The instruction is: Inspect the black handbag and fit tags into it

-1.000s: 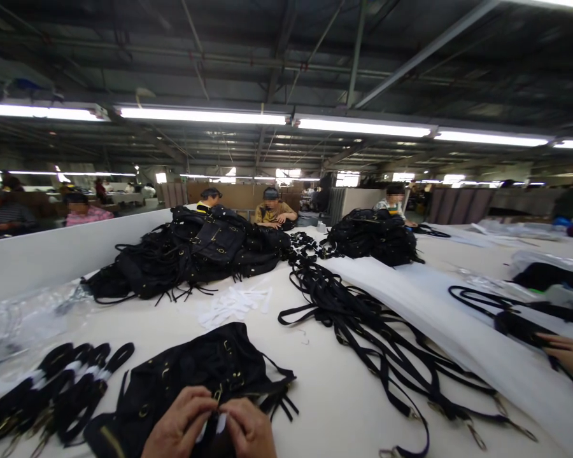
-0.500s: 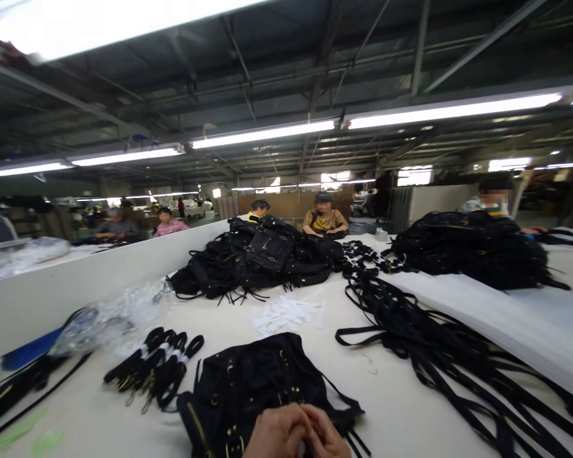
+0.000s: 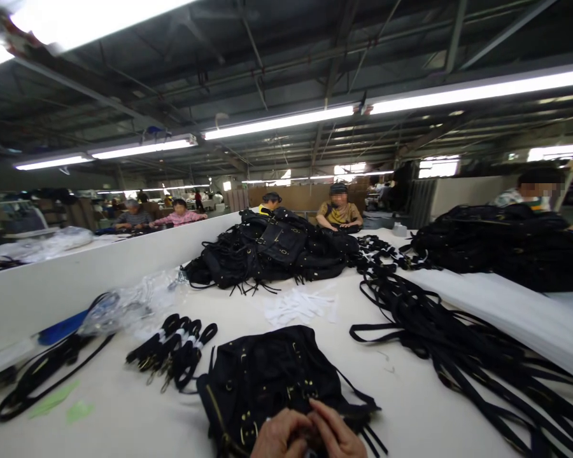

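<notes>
I have bag (image 3: 277,362) on table (image 3: 153,423), front ctr., fingers of L hand (image 3: 277,436) & R hand (image 3: 342,437) bunched at its near edge, grip n/c (can't tell); strap bundles (image 3: 184,362) banded, loose straps (image 3: 401,299) unbanded: est. part-done.

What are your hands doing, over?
Left hand and right hand together at black bag. Bag lying flat. Loose straps off to the right.

the left hand (image 3: 281,435) and the right hand (image 3: 335,432) are close together at the bottom of the view, backs up, fingers bent and angled inward so that their tips nearly meet. the right hand's fingers reach slightly farther forward. both wrists are cut off by the lower edge.
</notes>
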Available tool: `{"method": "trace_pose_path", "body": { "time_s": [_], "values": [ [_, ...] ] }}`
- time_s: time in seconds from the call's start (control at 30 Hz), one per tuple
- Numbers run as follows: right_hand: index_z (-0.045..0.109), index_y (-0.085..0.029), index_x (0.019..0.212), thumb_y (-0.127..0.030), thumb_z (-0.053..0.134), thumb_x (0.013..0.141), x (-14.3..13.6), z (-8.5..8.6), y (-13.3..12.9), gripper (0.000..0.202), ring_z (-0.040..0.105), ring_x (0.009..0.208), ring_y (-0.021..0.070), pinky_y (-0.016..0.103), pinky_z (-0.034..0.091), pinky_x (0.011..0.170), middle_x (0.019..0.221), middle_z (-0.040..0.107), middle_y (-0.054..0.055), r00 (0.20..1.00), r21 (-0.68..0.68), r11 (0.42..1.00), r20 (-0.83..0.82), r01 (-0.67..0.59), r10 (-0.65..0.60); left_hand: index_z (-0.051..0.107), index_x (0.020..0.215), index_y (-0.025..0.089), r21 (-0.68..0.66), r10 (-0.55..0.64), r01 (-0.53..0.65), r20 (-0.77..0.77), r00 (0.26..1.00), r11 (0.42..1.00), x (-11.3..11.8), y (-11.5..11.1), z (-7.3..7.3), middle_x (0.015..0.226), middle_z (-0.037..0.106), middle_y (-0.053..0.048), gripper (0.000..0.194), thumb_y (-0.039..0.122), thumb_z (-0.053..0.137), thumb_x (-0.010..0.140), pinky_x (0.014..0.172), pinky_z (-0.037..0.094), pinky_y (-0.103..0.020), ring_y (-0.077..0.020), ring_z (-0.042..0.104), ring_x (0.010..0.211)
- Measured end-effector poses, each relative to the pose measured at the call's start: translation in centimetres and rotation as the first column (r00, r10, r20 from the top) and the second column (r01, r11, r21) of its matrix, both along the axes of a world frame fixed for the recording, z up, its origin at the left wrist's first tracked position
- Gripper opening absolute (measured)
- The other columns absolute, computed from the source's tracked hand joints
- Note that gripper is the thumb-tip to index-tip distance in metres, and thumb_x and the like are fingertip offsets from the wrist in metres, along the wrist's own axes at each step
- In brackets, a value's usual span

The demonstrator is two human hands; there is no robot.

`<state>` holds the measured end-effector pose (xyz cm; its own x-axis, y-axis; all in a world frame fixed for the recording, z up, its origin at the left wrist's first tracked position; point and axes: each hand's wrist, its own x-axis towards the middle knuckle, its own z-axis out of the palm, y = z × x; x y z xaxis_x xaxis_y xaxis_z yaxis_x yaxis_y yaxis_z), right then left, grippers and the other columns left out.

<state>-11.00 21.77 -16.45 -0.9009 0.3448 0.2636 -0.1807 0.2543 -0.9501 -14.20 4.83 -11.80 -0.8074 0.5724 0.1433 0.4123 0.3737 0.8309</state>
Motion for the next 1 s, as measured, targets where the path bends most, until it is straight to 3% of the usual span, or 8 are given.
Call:
{"method": "trace_pose_path", "body": {
  "time_s": [0.2, 0.4, 0.73, 1.0],
  "values": [
    [0.072, -0.019, 0.093, -0.054, 0.072, 0.074, 1.4, 1.8, -2.0, 0.039, 0.071, 0.073, 0.0227, 0.029, 0.060, 0.064, 0.082, 0.076, 0.006, 0.998, -0.260, 0.965, 0.070, 0.021, -0.003, 0.073, 0.091, 0.025, 0.083, 0.050, -0.055, 0.055, 0.997, 0.995, 1.2, -1.4, 1.1, 0.093, 0.069, -0.003, 0.024, 0.017, 0.053, 0.080, 0.084, 0.046, -0.029, -0.0208, 0.064, 0.091],
    [0.075, -0.019, 0.093, -0.056, 0.072, 0.074, 1.6, 2.5, -2.7, 0.042, 0.072, 0.079, 0.0237, 0.032, 0.061, 0.068, 0.089, 0.076, 0.008, 0.995, -0.364, 0.930, 0.062, -0.051, 0.079, 0.072, 0.089, 0.023, 0.117, 0.058, -0.080, 0.187, 0.981, 0.990, 0.4, -2.5, 0.8, 0.093, 0.068, -0.003, 0.017, 0.027, 0.058, 0.080, 0.084, 0.046, -0.030, -0.0221, 0.063, 0.092],
    [0.075, -0.022, 0.092, -0.043, 0.073, 0.077, 1.9, 2.7, -2.9, 0.026, 0.072, 0.080, 0.0211, 0.029, 0.060, 0.069, 0.090, 0.075, 0.006, 0.990, -0.389, 0.917, 0.064, -0.088, 0.122, 0.073, 0.092, 0.022, 0.174, 0.061, -0.115, 0.288, 0.956, 0.978, -0.2, -2.7, -0.3, 0.094, 0.069, -0.004, 0.021, 0.034, 0.061, 0.080, 0.083, 0.049, -0.030, -0.0220, 0.064, 0.091],
    [0.076, -0.024, 0.092, -0.033, 0.071, 0.080, 2.1, 2.8, -2.7, 0.017, 0.069, 0.085, 0.0193, 0.028, 0.058, 0.075, 0.095, 0.073, 0.004, 0.992, -0.250, 0.960, 0.006, -0.122, 0.127, 0.073, 0.091, 0.022, 0.159, 0.078, -0.128, 0.290, 0.954, 0.979, 0.0, -2.9, -0.1, 0.089, 0.068, -0.002, 0.022, 0.036, 0.059, 0.082, 0.076, 0.048, -0.028, -0.0190, 0.062, 0.082]
  ]
}}
